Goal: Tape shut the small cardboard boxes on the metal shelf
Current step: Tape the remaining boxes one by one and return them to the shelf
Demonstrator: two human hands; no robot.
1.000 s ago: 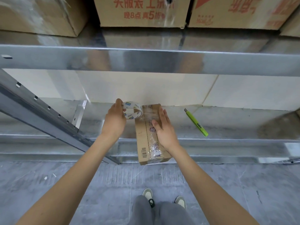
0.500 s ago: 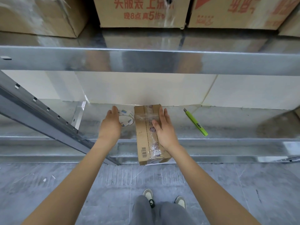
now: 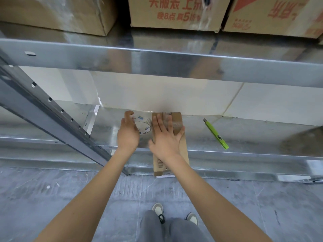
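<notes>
Head view, right hand (image 3: 166, 138) flat on box (image 3: 181, 151), long axis pointing toward wall, left hand (image 3: 127, 135) released beside tape roll (image 3: 142, 125) on shelf (image 3: 244, 137).

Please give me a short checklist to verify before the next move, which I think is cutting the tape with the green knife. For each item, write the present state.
1. Small cardboard box rests on the metal shelf, near end past the front edge: ok.
2. Right hand presses flat on the box top: ok.
3. Clear tape lies along the top seam: ok at the far end; the rest is hidden under the hand, cannot tell.
4. Tape roll lies flat on the shelf beside the box, left hand over it: ok.
5. Tape cut free from the roll: cannot tell.
6. Green utility knife within reach, right of the box, nothing on it: ok.
</notes>
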